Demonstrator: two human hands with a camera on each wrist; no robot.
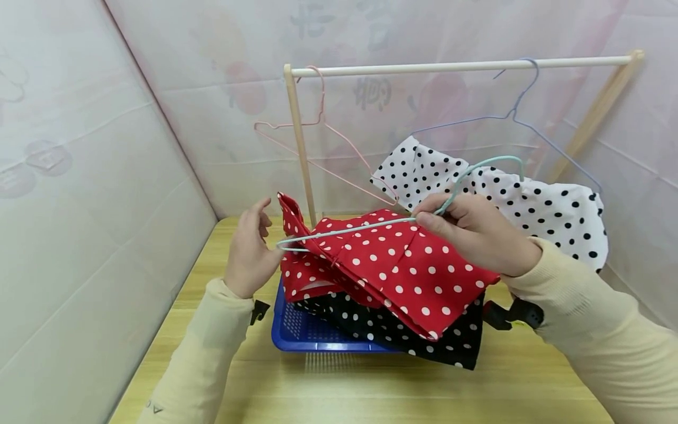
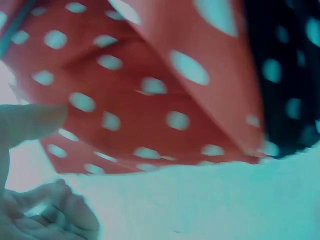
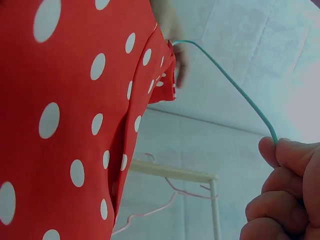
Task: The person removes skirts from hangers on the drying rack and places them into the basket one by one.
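Note:
My right hand (image 1: 479, 229) pinches a mint-green wire hanger (image 1: 360, 228) between thumb and fingers, just below its hook. One end of this hanger passes into the fold of a red garment with white dots (image 1: 392, 265). Beside that end is my left hand (image 1: 251, 253), its thumb close to the wire tip and its fingers spread apart. In the left wrist view the thumb (image 2: 35, 122) overlaps the red cloth. The right wrist view shows the green wire (image 3: 235, 85) running from the fingertips towards the garment's far edge.
Below the red cloth, a black dotted garment (image 1: 450, 330) lies over a blue basket (image 1: 328, 346) on the wooden table (image 1: 371, 388). Behind stands a rack with a white rail (image 1: 402, 68), holding a pink hanger (image 1: 346, 138) and a blue hanger (image 1: 466, 121) bearing a white dotted garment (image 1: 561, 218).

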